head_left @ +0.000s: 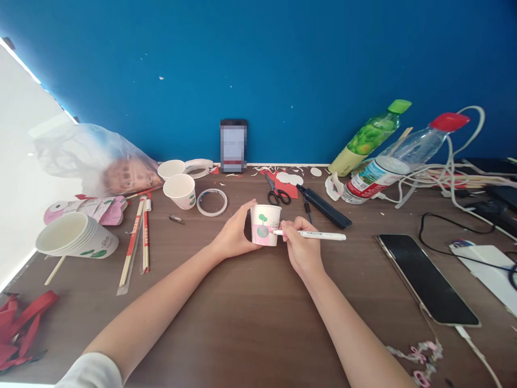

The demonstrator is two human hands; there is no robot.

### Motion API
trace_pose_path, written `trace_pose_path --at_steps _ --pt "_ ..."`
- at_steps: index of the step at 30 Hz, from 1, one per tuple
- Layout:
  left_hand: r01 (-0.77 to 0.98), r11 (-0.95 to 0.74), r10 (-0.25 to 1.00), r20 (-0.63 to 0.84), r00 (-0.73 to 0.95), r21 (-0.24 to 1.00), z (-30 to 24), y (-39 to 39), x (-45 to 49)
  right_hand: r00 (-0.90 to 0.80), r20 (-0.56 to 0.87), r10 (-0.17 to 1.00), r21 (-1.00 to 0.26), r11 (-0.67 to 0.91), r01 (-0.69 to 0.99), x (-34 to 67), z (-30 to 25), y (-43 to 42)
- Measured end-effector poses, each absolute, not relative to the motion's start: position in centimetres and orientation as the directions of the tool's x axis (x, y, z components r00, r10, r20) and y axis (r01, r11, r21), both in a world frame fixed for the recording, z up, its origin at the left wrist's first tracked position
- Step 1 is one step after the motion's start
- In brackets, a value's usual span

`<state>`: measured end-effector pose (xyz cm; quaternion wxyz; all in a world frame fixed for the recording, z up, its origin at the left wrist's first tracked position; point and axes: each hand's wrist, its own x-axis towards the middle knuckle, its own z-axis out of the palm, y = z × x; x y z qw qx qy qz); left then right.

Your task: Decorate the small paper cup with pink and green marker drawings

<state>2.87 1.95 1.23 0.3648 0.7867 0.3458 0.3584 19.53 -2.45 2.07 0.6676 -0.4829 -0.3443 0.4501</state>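
Observation:
A white paper cup [265, 218] with a green plant print and a pink-coloured lower part stands upright, slightly tilted, in the middle of the view. My left hand [237, 231] grips it from the left, thumb and fingers around its side. A white marker pen [321, 235] lies across the fingers of my right hand [302, 245], which pinches it close to its tip. That pink tip touches or nearly touches the cup's printed side. Just behind the cup lie black scissors [278, 194] and a red paper scrap [288, 186].
Two paper cups [180, 191], a tape roll [212, 202] and wrapped chopsticks [133, 242] lie left; stacked cups [76, 235] lie farther left. A phone [233, 146] leans on the blue wall. Right are a box cutter [327, 207], bottles [379, 175] and a charging phone [428, 280].

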Motion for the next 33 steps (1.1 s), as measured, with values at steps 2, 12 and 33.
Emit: trace_pose_path --at_steps 2,12,33 --pt "0.281 -0.486 0.808 0.304 0.504 0.827 1.2 1.98 2.87 0.351 0.028 0.936 -0.956 0.128 -0.263 19.58 2.0 -2.41" --pt "0.284 -0.456 0.819 0.272 0.505 0.844 1.12 1.98 2.85 0.322 -0.004 0.947 -0.937 0.109 -0.332 19.84 1.5 -2.41" --pt "0.344 -0.435 0.834 0.228 0.503 0.832 1.44 2.05 2.84 0.269 0.042 0.962 -0.956 0.116 -0.268 19.78 1.53 -2.42"
